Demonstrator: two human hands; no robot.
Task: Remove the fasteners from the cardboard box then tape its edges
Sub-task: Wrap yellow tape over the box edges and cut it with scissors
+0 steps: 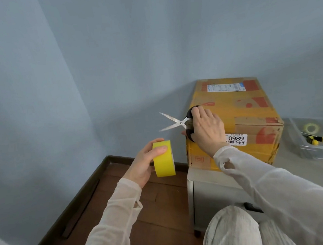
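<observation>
Head view: right hand (205, 130) gripping open scissors (174, 123), left hand (144, 164) around tape roll (163, 158).

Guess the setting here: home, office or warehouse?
Likely a room in a home: plain blue walls, a wood floor with dark skirting, and a taped cardboard box on a small white cabinet, not a packing bench.

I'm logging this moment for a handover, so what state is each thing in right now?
Scissors: blades open, held in right hand.
Yellow tape roll: held upright in left hand, no strip pulled.
Cardboard box: closed, on the cabinet.
Clear bin: open, holding a small tape roll and a yellow-handled tool.
</observation>
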